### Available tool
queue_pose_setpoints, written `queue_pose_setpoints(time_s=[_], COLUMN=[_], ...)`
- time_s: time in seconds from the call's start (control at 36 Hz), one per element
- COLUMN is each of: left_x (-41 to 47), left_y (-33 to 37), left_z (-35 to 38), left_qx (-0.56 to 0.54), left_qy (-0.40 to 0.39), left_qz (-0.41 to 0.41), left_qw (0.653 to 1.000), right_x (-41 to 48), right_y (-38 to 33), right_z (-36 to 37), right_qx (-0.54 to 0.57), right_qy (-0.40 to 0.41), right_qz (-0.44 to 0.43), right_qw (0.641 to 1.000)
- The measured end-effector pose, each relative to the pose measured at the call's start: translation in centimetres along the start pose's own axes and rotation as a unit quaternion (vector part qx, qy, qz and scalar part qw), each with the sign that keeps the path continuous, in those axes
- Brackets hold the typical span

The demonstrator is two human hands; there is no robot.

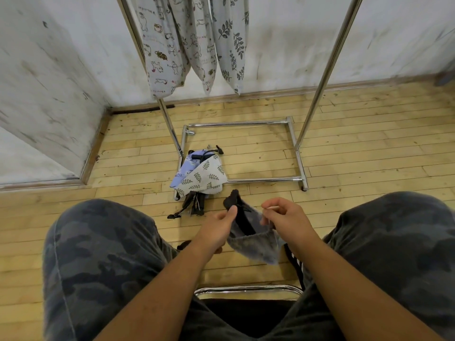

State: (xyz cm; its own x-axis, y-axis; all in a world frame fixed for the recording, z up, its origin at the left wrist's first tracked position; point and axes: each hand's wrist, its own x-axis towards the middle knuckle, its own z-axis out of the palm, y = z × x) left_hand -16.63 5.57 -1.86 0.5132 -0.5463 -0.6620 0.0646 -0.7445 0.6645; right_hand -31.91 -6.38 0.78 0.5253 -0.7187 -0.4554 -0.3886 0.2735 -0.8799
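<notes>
The grey fleece pouch [256, 247] hangs between the 2 hands, the left hand [218, 226] pinching its dark rim and the right hand [288, 217] pinching the opposite edge.

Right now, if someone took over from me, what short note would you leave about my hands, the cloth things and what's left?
Left hand pinches the dark top edge of the grey pouch.
Right hand pinches the pouch's other side, with something thin and pale at its fingertips; I cannot tell what it is.
Done: printed cloths hang on the rack.
Left, probably: the pouch, and the pile of cloths on the floor by the rack's base.
</notes>
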Motion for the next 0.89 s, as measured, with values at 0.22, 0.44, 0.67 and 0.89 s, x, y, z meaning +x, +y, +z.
queue_pose_setpoints(time_s=[0.22,0.44,0.67,0.89], left_x=[1.1,0.4,-0.2,-0.7], left_y=[-0.7,-0.4,-0.5,0.0], left_z=[-1.0,-1.2,0.8,1.8], left_qx=[-0.13,0.065,0.192,0.185], left_qy=[0.067,0.008,-0.023,-0.01], left_qz=[-0.049,0.066,0.098,0.084], left_qw=[0.988,0.996,0.976,0.979], right_x=[0.4,-0.2,-0.6,-1.0], right_y=[0.3,0.1,-0.4,-1.1], right_z=[0.1,0.2,0.2,0.3], right_qx=[-0.061,-0.04,0.048,0.083], right_qy=[-0.004,-0.048,-0.064,-0.105], right_qz=[-0.009,-0.016,0.027,0.041], right_qw=[0.998,0.998,0.996,0.99])
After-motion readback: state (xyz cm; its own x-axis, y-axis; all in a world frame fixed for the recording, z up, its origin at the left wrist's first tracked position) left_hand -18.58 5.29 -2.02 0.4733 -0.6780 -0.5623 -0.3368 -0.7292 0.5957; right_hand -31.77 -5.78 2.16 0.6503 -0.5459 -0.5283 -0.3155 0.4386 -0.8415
